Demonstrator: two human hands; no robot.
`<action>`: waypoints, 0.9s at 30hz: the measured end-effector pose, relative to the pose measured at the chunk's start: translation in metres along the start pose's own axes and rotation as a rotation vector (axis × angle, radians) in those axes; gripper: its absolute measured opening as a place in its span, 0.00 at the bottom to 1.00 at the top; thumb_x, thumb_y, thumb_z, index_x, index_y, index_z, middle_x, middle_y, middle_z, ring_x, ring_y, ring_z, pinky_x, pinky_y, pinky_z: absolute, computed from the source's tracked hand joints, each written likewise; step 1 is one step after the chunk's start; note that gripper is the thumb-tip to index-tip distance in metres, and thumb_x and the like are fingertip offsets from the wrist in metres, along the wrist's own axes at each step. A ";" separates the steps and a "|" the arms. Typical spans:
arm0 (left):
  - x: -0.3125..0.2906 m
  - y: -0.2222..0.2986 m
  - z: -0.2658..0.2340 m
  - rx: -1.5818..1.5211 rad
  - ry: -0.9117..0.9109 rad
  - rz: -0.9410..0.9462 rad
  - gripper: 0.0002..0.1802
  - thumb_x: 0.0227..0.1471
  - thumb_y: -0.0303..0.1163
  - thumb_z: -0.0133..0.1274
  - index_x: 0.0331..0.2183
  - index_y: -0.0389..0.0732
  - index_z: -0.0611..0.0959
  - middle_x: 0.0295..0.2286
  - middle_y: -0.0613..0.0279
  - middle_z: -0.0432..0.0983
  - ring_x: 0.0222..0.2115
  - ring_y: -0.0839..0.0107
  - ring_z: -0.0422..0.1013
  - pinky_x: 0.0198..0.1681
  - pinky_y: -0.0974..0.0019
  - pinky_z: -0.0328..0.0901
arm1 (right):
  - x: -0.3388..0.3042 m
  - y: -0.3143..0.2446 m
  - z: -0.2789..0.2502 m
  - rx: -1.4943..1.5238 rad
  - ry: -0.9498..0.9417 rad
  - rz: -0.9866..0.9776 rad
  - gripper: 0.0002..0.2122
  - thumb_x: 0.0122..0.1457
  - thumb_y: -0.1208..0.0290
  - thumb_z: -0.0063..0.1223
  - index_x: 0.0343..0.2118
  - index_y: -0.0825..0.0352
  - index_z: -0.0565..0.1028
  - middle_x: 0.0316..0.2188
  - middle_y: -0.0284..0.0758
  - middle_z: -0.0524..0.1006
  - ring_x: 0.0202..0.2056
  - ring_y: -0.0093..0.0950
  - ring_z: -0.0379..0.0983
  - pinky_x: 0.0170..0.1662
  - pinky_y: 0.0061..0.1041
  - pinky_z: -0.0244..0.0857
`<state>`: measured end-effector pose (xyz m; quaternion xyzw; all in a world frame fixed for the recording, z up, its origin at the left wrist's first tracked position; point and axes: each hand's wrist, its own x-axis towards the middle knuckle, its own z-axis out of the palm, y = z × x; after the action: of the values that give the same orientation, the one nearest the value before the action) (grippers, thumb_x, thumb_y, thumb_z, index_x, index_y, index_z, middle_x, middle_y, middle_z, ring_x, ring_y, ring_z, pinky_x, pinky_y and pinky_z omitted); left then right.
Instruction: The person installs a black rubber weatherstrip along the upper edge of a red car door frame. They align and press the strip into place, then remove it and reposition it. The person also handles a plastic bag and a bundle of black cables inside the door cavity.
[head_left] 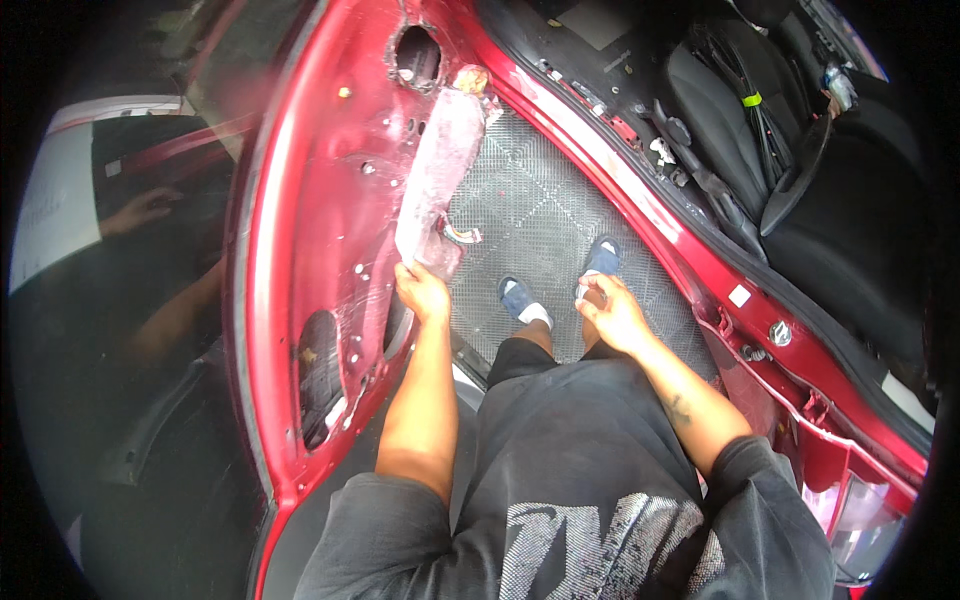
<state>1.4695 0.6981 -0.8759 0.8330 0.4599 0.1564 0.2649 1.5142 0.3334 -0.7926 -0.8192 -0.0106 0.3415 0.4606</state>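
I see my left hand (422, 292) closed on the near edge of a translucent plastic sheet (435, 175) — fingers pinching it where it hangs against the inner face of the open red car door (320, 180). The sheet runs from my hand toward the far end of the door, with a small bundle of coloured wires (462, 233) just to its right. My right hand (612, 312) sits loosely curled above my right knee, holding nothing I can make out. Both blue slippers (520, 298) stand on grey mesh matting (540, 190) between door and door sill (700, 270).
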 end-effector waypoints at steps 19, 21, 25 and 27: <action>-0.025 0.137 -0.120 0.086 -0.381 0.329 0.14 0.74 0.43 0.51 0.46 0.42 0.81 0.35 0.37 0.85 0.39 0.32 0.81 0.40 0.34 0.71 | 0.135 -0.159 0.068 0.445 -0.495 0.237 0.45 0.71 0.27 0.45 0.78 0.58 0.59 0.61 0.41 0.77 0.55 0.35 0.74 0.55 0.43 0.70; -0.030 0.152 -0.116 0.198 -0.395 0.270 0.14 0.73 0.43 0.53 0.47 0.42 0.81 0.36 0.37 0.86 0.40 0.34 0.82 0.43 0.34 0.72 | 0.151 -0.177 0.067 0.508 -0.546 0.246 0.45 0.71 0.30 0.46 0.80 0.55 0.51 0.64 0.47 0.75 0.60 0.44 0.74 0.56 0.48 0.70; -0.039 0.168 -0.113 0.225 -0.441 0.124 0.30 0.63 0.43 0.67 0.55 0.36 0.72 0.44 0.36 0.85 0.46 0.36 0.82 0.48 0.37 0.75 | 0.180 -0.209 0.061 0.597 -0.718 0.240 0.46 0.72 0.39 0.54 0.82 0.46 0.39 0.64 0.47 0.72 0.50 0.40 0.77 0.53 0.48 0.72; -0.044 0.174 -0.115 0.307 -0.476 0.045 0.35 0.60 0.43 0.69 0.57 0.34 0.70 0.48 0.35 0.83 0.49 0.37 0.82 0.50 0.39 0.75 | 0.188 -0.219 0.069 0.309 -0.690 0.231 0.46 0.72 0.44 0.57 0.82 0.47 0.39 0.65 0.48 0.70 0.49 0.40 0.78 0.45 0.44 0.75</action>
<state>1.5076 0.6188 -0.6813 0.8867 0.3845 -0.1091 0.2324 1.6842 0.5737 -0.7532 -0.5733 -0.0209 0.6437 0.5064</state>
